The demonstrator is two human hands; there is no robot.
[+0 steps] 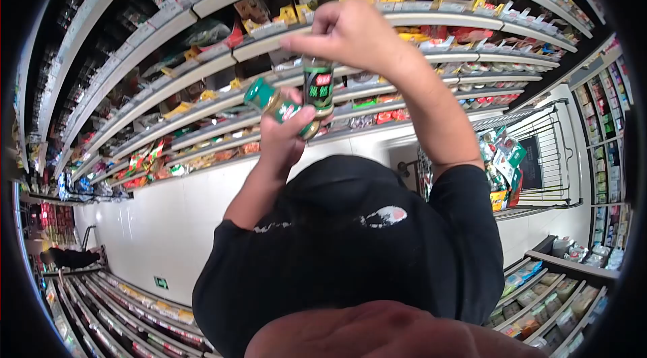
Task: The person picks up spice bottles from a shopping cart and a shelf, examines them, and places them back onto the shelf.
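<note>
My right hand point(350, 35) is raised toward the shelves and grips a small dark-green jar point(318, 87) by its top, so the jar hangs upright below my fingers. Just below and to the left, my left hand point(282, 139) holds a second green-labelled jar point(278, 106), tilted on its side with its green lid pointing left. The two jars almost touch. My black sleeves and chest point(350, 237) fill the lower middle of the view.
Long shop shelves point(202, 82) packed with snack packets and price tags curve across the top. A wire shopping cart point(539, 156) with several packets in it stands at the right. More shelving point(546, 290) lies at the lower right, with white aisle floor point(168, 223) at the left.
</note>
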